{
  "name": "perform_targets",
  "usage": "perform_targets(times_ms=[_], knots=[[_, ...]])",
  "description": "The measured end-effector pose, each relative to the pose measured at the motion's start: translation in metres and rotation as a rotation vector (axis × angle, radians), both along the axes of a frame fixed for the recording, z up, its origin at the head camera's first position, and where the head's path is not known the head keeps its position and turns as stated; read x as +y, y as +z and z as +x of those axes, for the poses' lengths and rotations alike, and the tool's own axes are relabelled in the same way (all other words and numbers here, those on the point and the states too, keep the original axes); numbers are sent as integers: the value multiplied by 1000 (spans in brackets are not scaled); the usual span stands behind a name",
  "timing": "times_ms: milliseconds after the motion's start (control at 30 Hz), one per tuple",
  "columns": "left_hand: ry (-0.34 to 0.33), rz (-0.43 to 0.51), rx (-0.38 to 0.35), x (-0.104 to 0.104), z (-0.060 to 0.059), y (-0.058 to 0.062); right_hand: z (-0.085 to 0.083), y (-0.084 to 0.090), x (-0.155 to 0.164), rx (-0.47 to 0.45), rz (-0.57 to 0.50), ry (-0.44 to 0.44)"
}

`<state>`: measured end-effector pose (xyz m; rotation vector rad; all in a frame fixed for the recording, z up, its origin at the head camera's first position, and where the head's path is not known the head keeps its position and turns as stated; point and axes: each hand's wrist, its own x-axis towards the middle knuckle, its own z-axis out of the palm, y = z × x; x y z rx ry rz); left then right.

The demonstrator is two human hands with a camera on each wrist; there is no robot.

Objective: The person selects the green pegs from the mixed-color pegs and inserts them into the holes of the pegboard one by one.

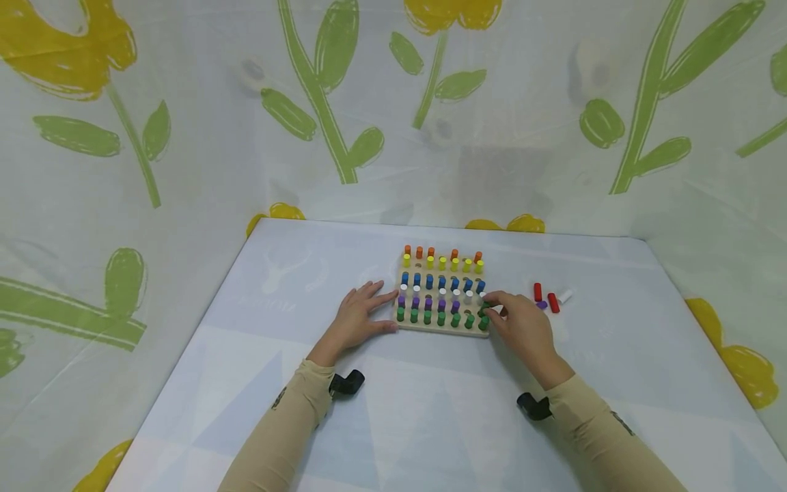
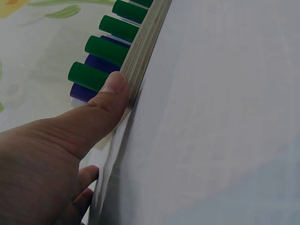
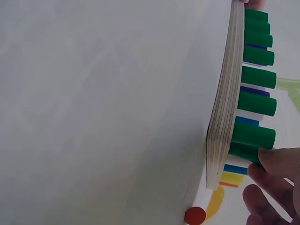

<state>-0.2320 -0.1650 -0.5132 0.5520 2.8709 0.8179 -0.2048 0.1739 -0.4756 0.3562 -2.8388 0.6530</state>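
Observation:
A wooden pegboard [image 1: 439, 331] lies on the table with rows of orange, yellow, blue, white, purple and green pegs standing in it. Between thumb and fingertips, my right hand [image 1: 524, 328] pinches a green peg [image 3: 243, 152] at the right end of the purple row, just behind the front green row. Whether that peg sits in its hole cannot be told. At the board's left side, my left hand [image 1: 356, 318] has its fingers spread. Its thumb [image 2: 115, 83] touches the front left corner beside the green pegs [image 2: 89, 75].
Right of the board lie two red pegs [image 1: 553, 303], a white peg [image 1: 565, 296] and a purple peg [image 1: 542, 305]. Some holes show in the orange, yellow, white and purple rows. Flower-printed cloth [image 1: 492, 164] walls in the table's back and sides.

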Motion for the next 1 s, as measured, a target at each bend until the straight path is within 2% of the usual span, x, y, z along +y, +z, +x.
perform_targets(times_ms=[300,667,833,1000], knots=[[-6,10,3,2,1,4,1,2,1,-78,38,-2],[1,4,-22,3,1,4,2,3,2,-94,43,20],[-1,7,-4,3,1,4,2,3,4,-101,43,16],[4,0,-20,2,1,3,3,2,8,-84,44,5]])
